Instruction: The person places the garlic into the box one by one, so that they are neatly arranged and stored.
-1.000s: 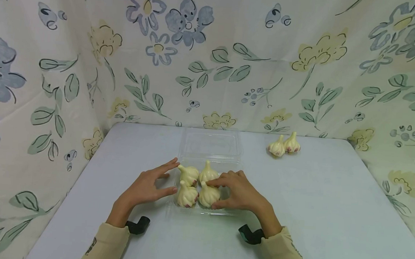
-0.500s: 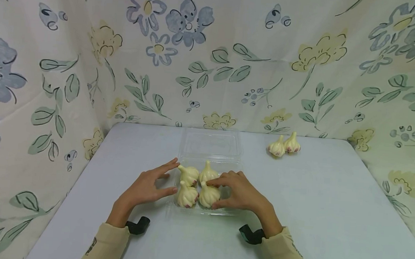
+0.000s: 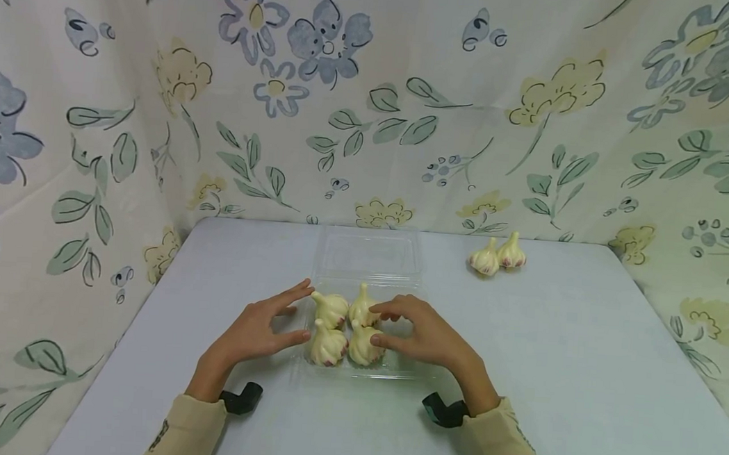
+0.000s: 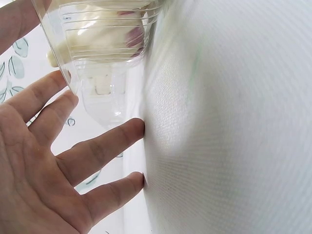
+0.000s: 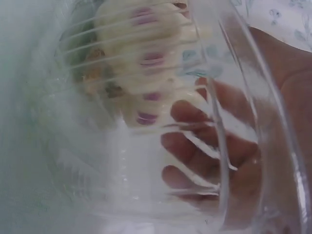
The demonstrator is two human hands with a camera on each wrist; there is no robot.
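Note:
A clear plastic clamshell box (image 3: pixel 380 375) sits mid-table with its lid (image 3: pixel 369 252) folded back. Inside, on its left, a back garlic bulb (image 3: pixel 332 310) and a front one (image 3: pixel 328 348) stand close together. Beside them are the back right bulb (image 3: pixel 362 305) and the front right bulb (image 3: pixel 364 353). My left hand (image 3: pixel 258 329) spreads its fingers at the box's left rim; two fingertips meet the tabletop in the left wrist view. My right hand (image 3: pixel 423 334) hovers over the right side, thumb and fingers parted around nothing, overlapping both right bulbs in the head view.
Two more garlic bulbs, a left one (image 3: pixel 484 258) and a right one (image 3: pixel 512 252), stand together at the table's back right. The white table (image 3: pixel 557 351) ends at a floral curtain (image 3: pixel 371 116) behind and at the sides.
My right hand has let go of the front right garlic bulb and risen slightly, its thumb and fingers coming off it. The left hand and the bulbs stay in place.

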